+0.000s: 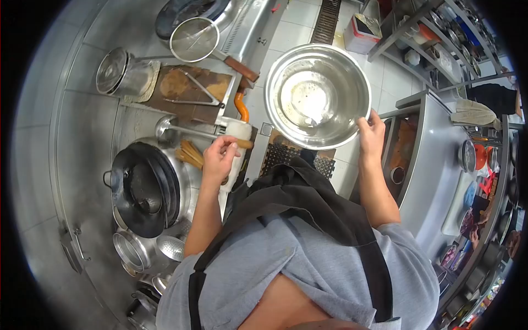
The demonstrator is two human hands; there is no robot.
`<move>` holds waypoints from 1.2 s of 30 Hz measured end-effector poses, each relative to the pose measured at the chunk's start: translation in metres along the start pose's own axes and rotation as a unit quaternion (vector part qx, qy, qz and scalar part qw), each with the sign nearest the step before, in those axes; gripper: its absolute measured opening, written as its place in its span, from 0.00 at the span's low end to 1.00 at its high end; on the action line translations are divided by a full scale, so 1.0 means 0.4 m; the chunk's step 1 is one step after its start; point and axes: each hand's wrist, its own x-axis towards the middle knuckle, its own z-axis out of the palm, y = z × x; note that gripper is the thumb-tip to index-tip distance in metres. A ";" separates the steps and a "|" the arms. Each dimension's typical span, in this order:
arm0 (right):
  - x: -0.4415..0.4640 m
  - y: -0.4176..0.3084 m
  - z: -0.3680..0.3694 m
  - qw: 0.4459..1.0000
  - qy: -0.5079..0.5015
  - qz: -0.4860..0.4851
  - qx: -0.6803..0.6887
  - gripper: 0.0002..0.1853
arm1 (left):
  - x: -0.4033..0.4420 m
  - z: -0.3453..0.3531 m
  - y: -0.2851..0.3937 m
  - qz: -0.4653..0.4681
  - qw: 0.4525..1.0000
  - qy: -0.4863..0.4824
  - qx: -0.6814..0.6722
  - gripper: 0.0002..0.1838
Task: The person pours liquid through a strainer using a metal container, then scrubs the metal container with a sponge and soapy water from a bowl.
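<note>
My right hand (372, 136) grips the rim of a large, shiny steel bowl (286, 99), thumb at the edge. The bowl is tipped toward me above the floor, with a little wetness at its bottom. My left hand (220, 158) has its fingers closed around the wooden handle end of a long steel ladle (165, 127). The ladle's head lies to the left, by the stove. Under the handle is a white rounded object (236, 130). Beneath my left hand is a bundle of wooden sticks or handles (190, 154).
Stacked black woks (146, 190) sit at left, with strainers (171, 247) below. A board holds metal tongs (195, 93); a mesh skimmer (194, 39) lies beyond, beside a lidded pot (118, 71). A steel counter (434, 154) runs along the right. Perforated mat (278, 157) underfoot.
</note>
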 end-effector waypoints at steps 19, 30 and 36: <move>0.769 0.024 0.114 0.980 -0.166 0.064 -0.084 0.26 | 0.646 0.659 0.421 0.351 0.876 -0.068 0.324 0.11; 1.421 0.096 0.267 0.990 -0.102 -0.069 -0.066 0.33 | 1.459 0.638 0.403 0.159 0.956 0.020 0.247 0.12; 1.532 0.562 -0.132 0.937 -0.021 0.132 -0.322 0.32 | 1.760 0.544 0.497 -0.029 0.995 0.004 -0.091 0.09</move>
